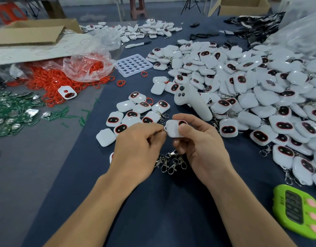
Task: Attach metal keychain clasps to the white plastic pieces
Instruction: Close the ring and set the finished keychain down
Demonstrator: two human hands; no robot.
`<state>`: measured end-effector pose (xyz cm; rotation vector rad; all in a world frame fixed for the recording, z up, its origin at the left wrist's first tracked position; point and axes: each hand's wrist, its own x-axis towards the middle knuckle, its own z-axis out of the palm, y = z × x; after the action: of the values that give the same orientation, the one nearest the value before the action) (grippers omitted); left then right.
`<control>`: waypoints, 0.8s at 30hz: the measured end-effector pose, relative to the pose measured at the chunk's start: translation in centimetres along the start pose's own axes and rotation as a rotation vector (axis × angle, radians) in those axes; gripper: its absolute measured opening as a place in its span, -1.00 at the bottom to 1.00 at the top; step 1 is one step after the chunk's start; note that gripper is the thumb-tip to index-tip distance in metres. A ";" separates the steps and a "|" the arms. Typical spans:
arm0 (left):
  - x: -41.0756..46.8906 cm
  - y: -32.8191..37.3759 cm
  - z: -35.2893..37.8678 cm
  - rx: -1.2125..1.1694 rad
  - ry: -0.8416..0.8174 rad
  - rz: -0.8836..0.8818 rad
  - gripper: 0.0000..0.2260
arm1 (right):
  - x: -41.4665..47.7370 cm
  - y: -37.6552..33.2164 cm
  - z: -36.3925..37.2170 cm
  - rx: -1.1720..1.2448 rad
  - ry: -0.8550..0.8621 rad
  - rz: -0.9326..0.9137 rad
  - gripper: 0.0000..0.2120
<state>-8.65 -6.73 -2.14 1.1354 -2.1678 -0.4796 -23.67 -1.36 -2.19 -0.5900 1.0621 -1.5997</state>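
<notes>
Single head view, looking forward-down, close over table (153,202).

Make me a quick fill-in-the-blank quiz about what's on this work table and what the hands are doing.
1. The right hand grips one ____ plastic piece, and the left hand pinches a metal ring at its corner.
2. Loose metal clasps lie on the dark ____ cloth beneath the hands.
3. The timer by the right forearm is ____.
Missing words: white; blue; green.
</notes>
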 end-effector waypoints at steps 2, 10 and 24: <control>0.0 0.3 0.0 -0.151 -0.035 -0.072 -0.88 | 0.0 -0.3 -0.1 0.050 -0.015 0.044 -0.67; 0.2 0.5 -0.1 -0.507 -0.137 -0.110 -0.73 | -0.2 -0.5 -0.2 0.095 -0.068 0.107 -0.77; 0.3 0.5 0.2 0.390 -0.028 0.058 -0.73 | -0.1 0.5 0.3 -0.184 0.097 -0.039 -0.78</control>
<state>-9.24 -6.72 -1.90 1.2665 -2.3762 -0.0435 -23.09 -1.38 -2.49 -0.6645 1.2864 -1.5880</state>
